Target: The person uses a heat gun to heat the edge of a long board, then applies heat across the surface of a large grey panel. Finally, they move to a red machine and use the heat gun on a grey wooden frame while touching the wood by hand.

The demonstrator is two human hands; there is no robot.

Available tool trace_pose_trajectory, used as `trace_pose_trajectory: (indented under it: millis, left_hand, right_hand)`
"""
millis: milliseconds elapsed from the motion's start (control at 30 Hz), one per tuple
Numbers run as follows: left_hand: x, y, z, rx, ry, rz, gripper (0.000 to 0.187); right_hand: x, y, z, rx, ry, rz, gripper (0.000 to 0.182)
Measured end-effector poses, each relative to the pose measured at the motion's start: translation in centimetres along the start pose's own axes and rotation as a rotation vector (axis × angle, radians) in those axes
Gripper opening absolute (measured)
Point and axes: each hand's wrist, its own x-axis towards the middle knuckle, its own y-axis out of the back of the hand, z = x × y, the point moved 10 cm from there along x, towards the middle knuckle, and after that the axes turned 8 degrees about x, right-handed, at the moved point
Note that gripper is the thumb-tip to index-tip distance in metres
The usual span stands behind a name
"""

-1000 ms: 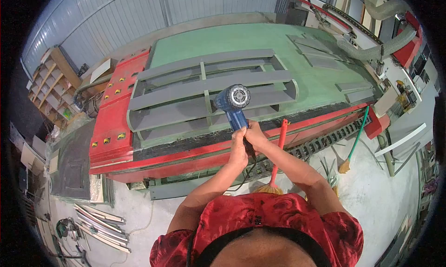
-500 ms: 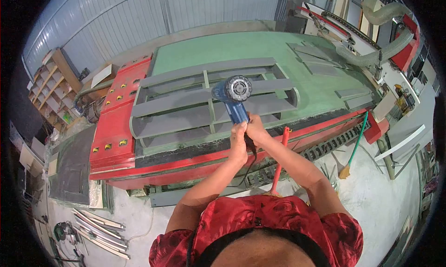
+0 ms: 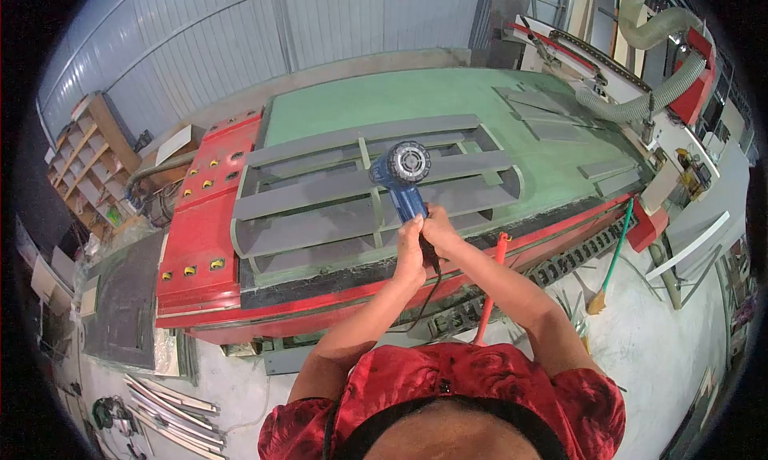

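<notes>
A blue heat gun (image 3: 404,184) with a round, dark vented end is held up in front of me, over the near side of a grey slatted frame (image 3: 300,193). My left hand (image 3: 410,250) is closed at the bottom of its handle. Beside it, my right hand (image 3: 440,230) is also closed there, the two hands touching. A dark cord (image 3: 432,288) hangs from the handle. The grey frame, with long slats and curved ends, lies on a green machine bed (image 3: 360,92). The heat gun hides part of the frame.
Flat grey pieces (image 3: 548,112) lie on the bed's far right. A red panel (image 3: 204,220) borders its left. At the front edge lean a red-handled tool (image 3: 492,288) and a green-handled broom (image 3: 614,260). Loose strips (image 3: 172,412) lie on the floor at left.
The view has shifted slightly, so the bed and frame sit a little lower in the picture. Both hands keep hold of the heat gun, which has barely moved.
</notes>
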Motion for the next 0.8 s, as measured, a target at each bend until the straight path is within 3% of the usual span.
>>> trace_pose_trajectory:
  millis: [300, 500, 700, 767, 800]
  left_hand:
    - [0.3, 0.8, -0.9, 0.022, 0.057, -0.034, 0.051]
    - [-0.3, 0.3, -1.1, 0.040, 0.108, 0.022, 0.053]
    - [1.6, -1.1, -2.4, 0.016, 0.019, 0.013, 0.045]
    - [2.6, -2.5, -4.0, 0.119, 0.053, -0.075, 0.059]
    - [2.7, -3.2, -4.3, 0.126, 0.085, -0.084, 0.057]
  right_hand:
    - [-0.7, -0.3, 0.3, -0.045, -0.034, 0.025, 0.047]
    - [-0.5, 0.6, 0.6, -0.017, -0.027, 0.031, 0.052]
    - [-0.7, 3.1, -1.0, -0.015, -0.007, 0.060, 0.054]
    - [-0.8, 4.3, -1.6, -0.007, 0.025, 0.070, 0.054]
    - [-0.8, 5.2, -1.9, -0.005, 0.031, 0.095, 0.053]
